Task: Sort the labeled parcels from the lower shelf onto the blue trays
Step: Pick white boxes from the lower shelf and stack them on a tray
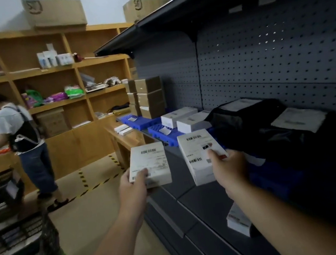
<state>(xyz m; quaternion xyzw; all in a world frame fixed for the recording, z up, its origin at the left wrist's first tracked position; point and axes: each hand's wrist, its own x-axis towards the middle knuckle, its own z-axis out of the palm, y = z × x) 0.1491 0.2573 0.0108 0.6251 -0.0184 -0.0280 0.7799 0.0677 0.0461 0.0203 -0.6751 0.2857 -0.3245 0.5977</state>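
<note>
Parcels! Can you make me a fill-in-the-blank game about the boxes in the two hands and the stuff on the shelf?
1. The left hand grips a parcel whose colour is ____.
2. The right hand grips a second parcel, so the hands hold ____ parcels altogether.
3. The trays on the dark shelf are coloured ____.
4. The cardboard boxes stacked at the far end are coloured ____.

Missing words: white, two, blue, brown.

Head view — forward, downward, close
</note>
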